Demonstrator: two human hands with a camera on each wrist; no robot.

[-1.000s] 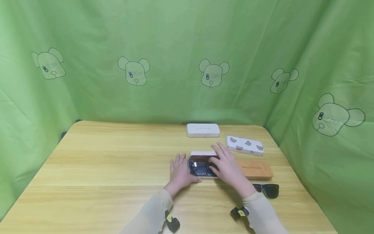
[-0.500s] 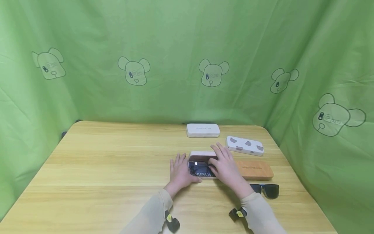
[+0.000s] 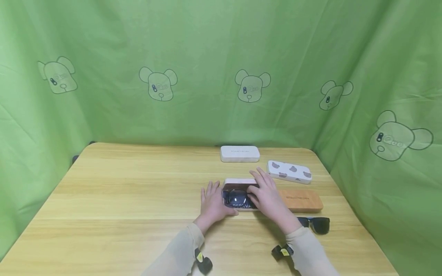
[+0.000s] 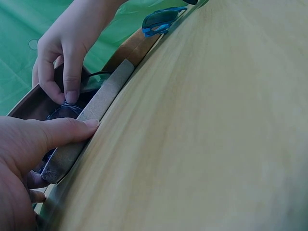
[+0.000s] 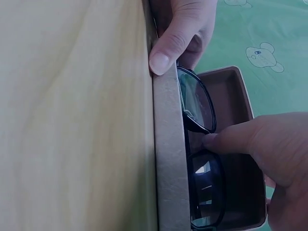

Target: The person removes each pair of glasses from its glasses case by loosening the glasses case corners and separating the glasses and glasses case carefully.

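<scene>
An open glasses case (image 5: pixel 171 144), pale outside and dark inside, lies on the table with its lid raised at the back. Dark-framed glasses (image 5: pixel 207 106) sit in it, above a dark cloth with white letters in the head view. My left hand (image 3: pixel 214 205) grips the case's left end, thumb against the front wall (image 4: pixel 94 122). Over the right part of the case, my right hand (image 3: pixel 269 197) pinches the bridge of the glasses between thumb and index finger, its other fingers reaching past the lid.
A brown case (image 3: pixel 304 200) lies right of the open one, with black sunglasses (image 3: pixel 319 225) in front of it. Behind are a white case with bear prints (image 3: pixel 290 171) and a plain white case (image 3: pixel 239 153). Green curtains (image 3: pixel 207 115) hang around the wooden table (image 3: pixel 131 199).
The glasses have shifted and tilted a little inside the case, and the shine on the lens has moved. My right hand moves only slightly; the left hand and the case stay put.
</scene>
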